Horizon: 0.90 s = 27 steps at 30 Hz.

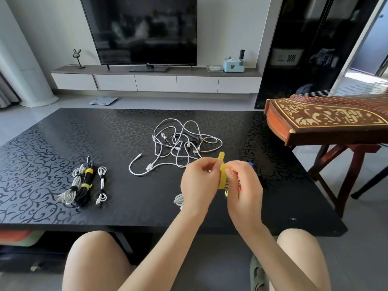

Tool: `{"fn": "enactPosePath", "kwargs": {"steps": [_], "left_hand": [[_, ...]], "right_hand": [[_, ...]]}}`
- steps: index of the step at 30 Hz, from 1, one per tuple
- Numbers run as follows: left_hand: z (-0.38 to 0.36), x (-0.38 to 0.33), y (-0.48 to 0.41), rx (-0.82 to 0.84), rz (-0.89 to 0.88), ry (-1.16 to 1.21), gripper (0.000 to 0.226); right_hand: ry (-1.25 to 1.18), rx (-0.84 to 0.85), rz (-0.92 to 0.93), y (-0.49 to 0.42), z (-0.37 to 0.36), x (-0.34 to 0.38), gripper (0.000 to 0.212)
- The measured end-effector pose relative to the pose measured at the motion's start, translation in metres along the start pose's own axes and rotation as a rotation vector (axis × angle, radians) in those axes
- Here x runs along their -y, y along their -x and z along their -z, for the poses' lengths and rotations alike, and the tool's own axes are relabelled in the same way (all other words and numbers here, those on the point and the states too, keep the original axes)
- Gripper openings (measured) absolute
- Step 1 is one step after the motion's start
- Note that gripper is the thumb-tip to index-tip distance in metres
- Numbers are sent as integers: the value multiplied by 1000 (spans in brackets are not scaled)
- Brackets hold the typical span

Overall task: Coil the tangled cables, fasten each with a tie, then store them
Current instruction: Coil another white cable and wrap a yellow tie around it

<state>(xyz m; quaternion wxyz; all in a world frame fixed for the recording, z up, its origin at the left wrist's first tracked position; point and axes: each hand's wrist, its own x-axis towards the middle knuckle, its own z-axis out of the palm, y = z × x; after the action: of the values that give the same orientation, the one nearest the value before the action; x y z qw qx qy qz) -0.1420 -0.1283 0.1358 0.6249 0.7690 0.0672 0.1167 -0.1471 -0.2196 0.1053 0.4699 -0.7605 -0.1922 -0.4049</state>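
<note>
1. Cables already coiled lie at our left on the table: a grey-white bundle (69,192) with a black tie, touching a black bundle (85,186) with two yellow ties, and just beside those a small white bundle (102,185) with black ties.
2. Well apart from them, towards the middle of the table, we see the tangled cables (180,143), mostly white with a few dark strands, loose and overlapping.
3. Nearer to us than that tangle, our left hand (199,181) is raised above the table, fingers curled, with thumb and forefinger pinching at the yellow tie (222,173).
4. Below this hand, loops of a white cable (179,200) poke out; we cannot tell how much of it the hand covers.
5. One end of the yellow tie stands up between our two hands, and the rest curves round thin strands held there.
6. Our right hand (243,185) touches the left, fingers curled, its thumb pressing on the tie. A small blue thing (249,164) shows just behind it; we cannot tell what it is.
7. The table (147,211) is black with a scrolling vine pattern, and our bare knees show below its near edge.
8. Across the room, a rabbit ornament (77,57) stands on a long white console (155,81), with a dark television (142,30) and a pale blue box (233,65) further along, and a scale (102,101) on the floor.
9. At the right stands a black cabinet (310,49), and a stringed zither (327,120) rests on a wooden stand beside the table.
</note>
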Motion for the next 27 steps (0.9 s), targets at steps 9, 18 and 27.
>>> {"fn": "enactPosePath", "kwargs": {"steps": [9,18,27], "left_hand": [[2,2,8,166,-200,287,15],[7,-4,11,174,-263,298,15],[7,1,14,51,-448,138,17]], "right_hand": [[-627,27,-681,-31,32,12,12],[-728,159,-592,-39,39,14,19],[-439,189,-497,-33,36,11,13]]}}
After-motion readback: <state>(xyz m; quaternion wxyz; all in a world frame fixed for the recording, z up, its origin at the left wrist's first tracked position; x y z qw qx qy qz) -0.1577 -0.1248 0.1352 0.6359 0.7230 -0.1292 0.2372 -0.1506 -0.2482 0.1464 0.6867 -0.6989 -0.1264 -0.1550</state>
